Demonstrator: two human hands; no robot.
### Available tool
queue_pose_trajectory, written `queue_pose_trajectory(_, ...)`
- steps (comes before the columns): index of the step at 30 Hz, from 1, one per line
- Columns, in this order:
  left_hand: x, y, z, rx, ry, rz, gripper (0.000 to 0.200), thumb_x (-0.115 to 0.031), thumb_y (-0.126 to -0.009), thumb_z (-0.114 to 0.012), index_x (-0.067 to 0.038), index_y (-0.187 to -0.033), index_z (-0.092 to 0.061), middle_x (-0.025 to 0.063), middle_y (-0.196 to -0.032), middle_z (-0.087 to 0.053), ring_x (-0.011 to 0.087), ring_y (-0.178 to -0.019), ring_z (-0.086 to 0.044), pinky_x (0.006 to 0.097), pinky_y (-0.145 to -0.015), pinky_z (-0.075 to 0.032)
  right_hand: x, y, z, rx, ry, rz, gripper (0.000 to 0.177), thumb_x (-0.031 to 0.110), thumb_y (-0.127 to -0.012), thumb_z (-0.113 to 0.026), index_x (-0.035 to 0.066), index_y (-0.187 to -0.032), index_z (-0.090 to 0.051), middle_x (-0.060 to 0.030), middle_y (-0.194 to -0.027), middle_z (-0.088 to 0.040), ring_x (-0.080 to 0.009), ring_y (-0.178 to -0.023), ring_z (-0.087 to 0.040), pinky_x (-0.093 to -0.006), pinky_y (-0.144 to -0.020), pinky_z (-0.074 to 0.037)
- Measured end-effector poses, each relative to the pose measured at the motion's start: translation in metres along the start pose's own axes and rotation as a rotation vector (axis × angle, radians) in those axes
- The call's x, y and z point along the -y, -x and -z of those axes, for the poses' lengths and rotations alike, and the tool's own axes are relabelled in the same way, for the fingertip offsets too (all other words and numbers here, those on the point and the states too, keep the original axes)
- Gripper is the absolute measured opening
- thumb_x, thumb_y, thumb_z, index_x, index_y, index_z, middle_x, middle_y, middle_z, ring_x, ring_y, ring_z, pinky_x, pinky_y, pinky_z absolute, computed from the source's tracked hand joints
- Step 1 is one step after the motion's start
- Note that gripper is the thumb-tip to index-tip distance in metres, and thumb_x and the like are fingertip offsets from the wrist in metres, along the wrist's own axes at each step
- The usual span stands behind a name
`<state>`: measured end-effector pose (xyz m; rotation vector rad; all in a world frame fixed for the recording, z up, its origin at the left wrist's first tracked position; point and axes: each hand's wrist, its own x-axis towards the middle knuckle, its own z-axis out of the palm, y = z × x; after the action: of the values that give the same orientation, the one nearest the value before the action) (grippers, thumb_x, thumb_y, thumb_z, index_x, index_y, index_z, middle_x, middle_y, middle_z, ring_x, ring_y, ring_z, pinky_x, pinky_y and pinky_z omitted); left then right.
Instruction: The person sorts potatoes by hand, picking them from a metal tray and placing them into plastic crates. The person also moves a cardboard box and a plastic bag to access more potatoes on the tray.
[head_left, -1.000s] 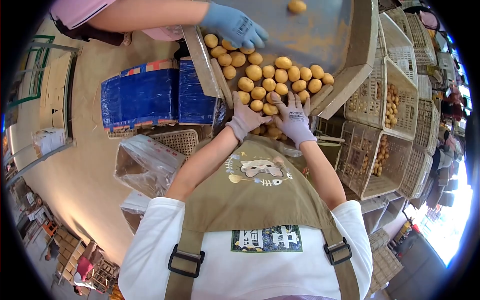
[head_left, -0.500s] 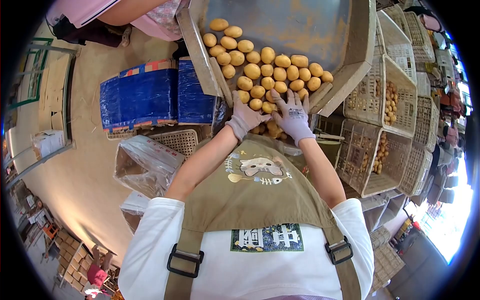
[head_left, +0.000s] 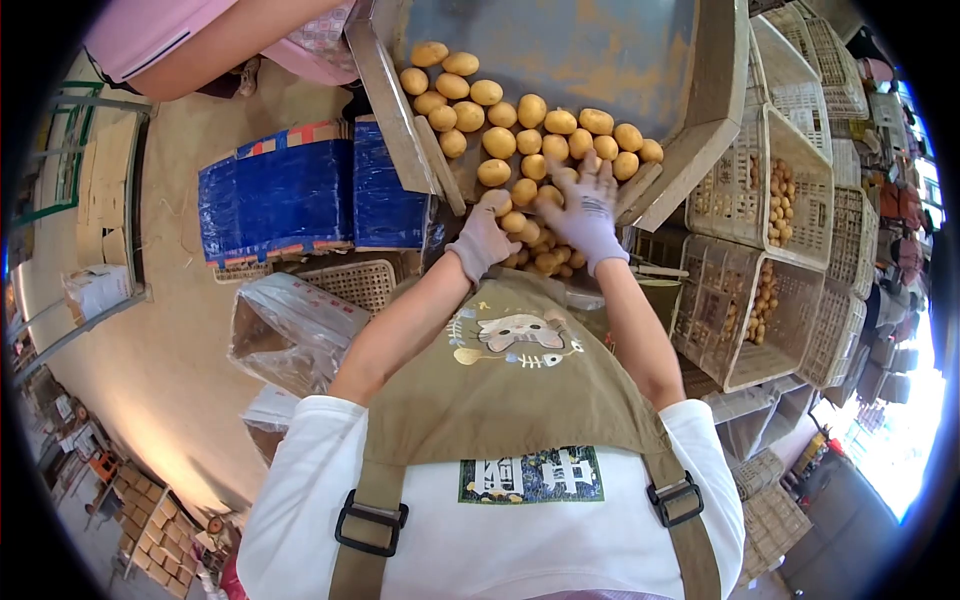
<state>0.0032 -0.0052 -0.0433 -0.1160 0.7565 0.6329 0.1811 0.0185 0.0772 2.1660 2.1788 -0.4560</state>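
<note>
Potatoes [head_left: 499,142] lie spread over the lower part of a metal tray [head_left: 560,50] with raised sides. Gloved, my left hand [head_left: 484,234] rests at the left of the tray's narrow mouth, its fingers apart beside several potatoes. My right hand [head_left: 586,208], also gloved, lies over potatoes at the right of the mouth with its fingers spread. Below and between both hands, more potatoes [head_left: 545,258] are heaped just past the mouth, against the apron [head_left: 520,390]. What holds that heap is mostly hidden.
Plastic crates [head_left: 745,310] with potatoes stand at the right. Blue-wrapped boxes [head_left: 275,195] and a plastic-lined box [head_left: 300,325] are at the left. Part of another person, an arm and pink clothing [head_left: 160,40], shows at the upper left.
My right hand has moved up over the potatoes and slightly right. My left hand has shifted slightly. Some potatoes near the mouth have moved down, and more show in the heap below.
</note>
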Motion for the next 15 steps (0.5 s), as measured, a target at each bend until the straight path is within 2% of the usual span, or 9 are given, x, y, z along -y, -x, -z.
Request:
queue_pose_trajectory(1,0.013,-0.02,0.028,0.012,-0.321,-0.182,0.042,-0.034,-0.095,-0.054,-0.019,-0.134,-0.052,0.0035,-0.132,-0.054,0.0248,-0.119,-0.052,0.0535,-0.103,-0.039,0.006,0.001,0.008,0.129,0.102,0.058,0.063,0.049,-0.088,-0.062,0.04,-0.149,-0.046,-0.0232,-0.164,-0.023,-0.0491,-0.152,-0.012,-0.0602,-0.122,-0.007)
queue_pose_trajectory(3,0.018,-0.033,0.049,-0.028,-0.699,-0.358,0.043,-0.003,-0.084,-0.061,-0.011,-0.127,-0.058,0.0078,-0.128,-0.059,0.0208,-0.113,-0.058,0.0354,-0.096,-0.048,-0.019,-0.006,0.001,0.074,0.061,0.247,0.06,0.046,-0.088,-0.062,0.034,-0.146,-0.051,-0.0144,-0.161,-0.034,-0.0429,-0.15,-0.022,-0.0619,-0.121,-0.009)
queue_pose_trajectory(6,-0.001,0.006,0.01,0.006,-0.706,-0.449,0.044,-0.017,-0.093,-0.064,-0.012,-0.136,-0.057,0.0063,-0.132,-0.062,0.019,-0.122,-0.058,0.0335,-0.105,-0.047,-0.022,-0.022,-0.009,-0.19,0.017,0.084,0.043,0.03,-0.088,-0.064,0.019,-0.13,-0.065,-0.0132,-0.144,-0.054,-0.0344,-0.14,-0.043,-0.0605,-0.116,-0.02)
queue_pose_trajectory(8,-0.015,0.023,-0.035,0.034,0.105,-0.099,0.041,-0.034,-0.104,-0.051,-0.018,-0.142,-0.053,0.0003,-0.134,-0.061,0.0182,-0.125,-0.056,0.0383,-0.113,-0.041,0.011,-0.034,-0.002,-0.218,-0.113,0.21,0.043,0.024,-0.086,-0.067,0.02,-0.128,-0.066,-0.015,-0.137,-0.058,-0.0321,-0.136,-0.046,-0.0569,-0.114,-0.026)
queue_pose_trajectory(9,-0.015,0.017,-0.037,0.016,0.247,-0.067,0.043,-0.043,-0.105,-0.047,-0.02,-0.142,-0.053,0.002,-0.137,-0.06,0.0172,-0.124,-0.057,0.0359,-0.114,-0.04,0.029,-0.039,-0.003,-0.215,-0.167,0.418,0.044,0.018,-0.083,-0.069,0.022,-0.127,-0.066,-0.0147,-0.134,-0.059,-0.0329,-0.133,-0.05,-0.0567,-0.114,-0.027)
queue_pose_trajectory(11,-0.01,-0.009,0.006,0.876,0.919,0.169,0.059,-0.057,-0.103,-0.04,-0.02,-0.149,-0.044,0.0035,-0.148,-0.051,0.0215,-0.136,-0.048,0.0369,-0.116,-0.036,0.065,-0.042,-0.008,-0.209,-0.035,0.537,0.041,0.026,-0.087,-0.065,0.025,-0.128,-0.067,-0.0134,-0.143,-0.055,-0.0336,-0.138,-0.045,-0.0585,-0.115,-0.026)
queue_pose_trajectory(13,-0.024,0.025,-0.037,0.331,0.605,0.035,0.07,-0.067,-0.099,-0.039,-0.021,-0.152,-0.04,0.0025,-0.151,-0.048,0.0245,-0.138,-0.047,0.0361,-0.116,-0.036,0.055,-0.059,-0.015,-0.168,0.097,0.423,0.04,0.034,-0.089,-0.062,0.026,-0.128,-0.067,-0.0129,-0.15,-0.049,-0.0339,-0.142,-0.041,-0.062,-0.114,-0.024)
queue_pose_trajectory(14,-0.028,0.032,-0.055,0.029,0.089,-0.119,0.07,-0.068,-0.098,-0.04,-0.023,-0.152,-0.039,0.0024,-0.153,-0.046,0.0268,-0.138,-0.047,0.0354,-0.115,-0.036,0.034,-0.064,-0.012,-0.173,0.169,0.32,0.041,0.038,-0.091,-0.06,0.027,-0.129,-0.066,-0.0128,-0.154,-0.046,-0.034,-0.144,-0.038,-0.0647,-0.114,-0.022)
queue_pose_trajectory(15,-0.019,0.013,-0.026,0.07,0.024,-0.15,0.076,-0.072,-0.095,-0.041,-0.024,-0.153,-0.037,0.0036,-0.156,-0.041,0.0293,-0.141,-0.042,0.0446,-0.117,-0.031,0.014,-0.063,-0.003,-0.125,0.224,0.219,0.045,0.042,-0.092,-0.058,0.029,-0.135,-0.063,-0.0119,-0.161,-0.034,-0.0354,-0.149,-0.028,-0.0691,-0.115,-0.013)
